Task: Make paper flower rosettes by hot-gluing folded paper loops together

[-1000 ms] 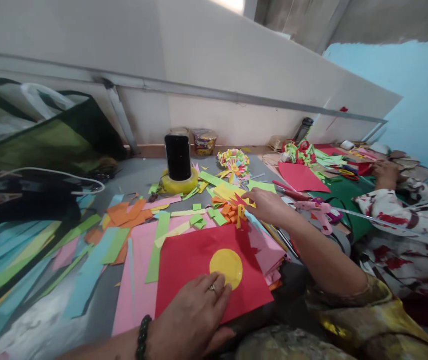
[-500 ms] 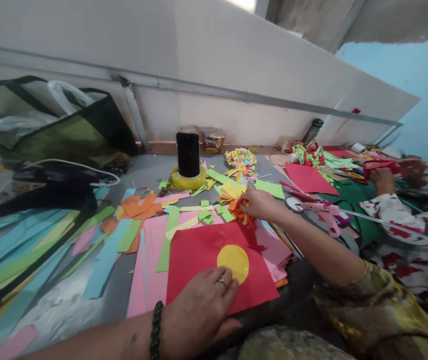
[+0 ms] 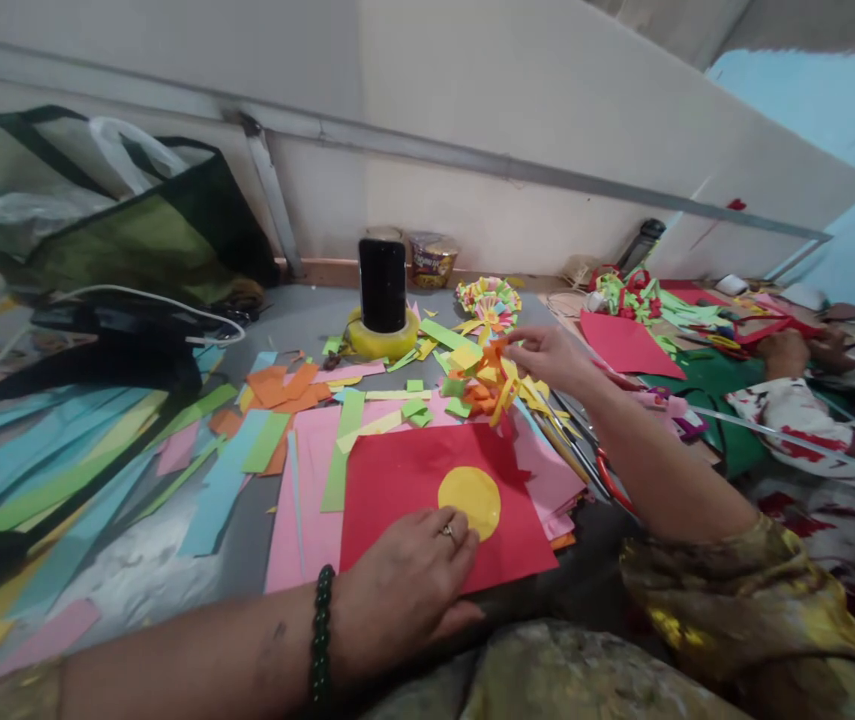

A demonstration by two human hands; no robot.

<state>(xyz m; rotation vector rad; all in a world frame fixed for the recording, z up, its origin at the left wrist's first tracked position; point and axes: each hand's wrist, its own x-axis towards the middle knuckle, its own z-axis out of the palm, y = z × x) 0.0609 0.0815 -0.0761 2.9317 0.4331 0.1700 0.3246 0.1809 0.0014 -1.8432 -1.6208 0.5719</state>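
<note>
My left hand (image 3: pixel 416 570), with a ring and a dark bead bracelet, lies flat on a red paper sheet (image 3: pixel 397 470). Its fingertips reach the lower left edge of a yellow paper circle (image 3: pixel 470 503) on that sheet. Beyond the sheet's far right corner, my right hand (image 3: pixel 551 358) pinches an orange paper piece (image 3: pixel 498 350) above a heap of orange and yellow paper scraps (image 3: pixel 488 385). Its fingertips are partly hidden. Pink paper sheets (image 3: pixel 303 490) lie beneath the red one, and small green paper squares (image 3: pixel 416 411) are scattered beyond it.
A phone (image 3: pixel 382 285) leans upright in a yellow tape roll (image 3: pixel 386 345). Behind stand a paper rosette (image 3: pixel 488 302) and a noodle cup (image 3: pixel 432 260). Coloured strips (image 3: pixel 59 440) cover the left side. Scissors (image 3: pixel 611 480) and a pink glue gun (image 3: pixel 663 405) lie right, near a co-worker's hands (image 3: pixel 783 355).
My right hand has lifted from the scrap heap and shifted slightly right, bringing up an orange piece; more scraps now show. My left hand stays on the red sheet. The view has shifted slightly.
</note>
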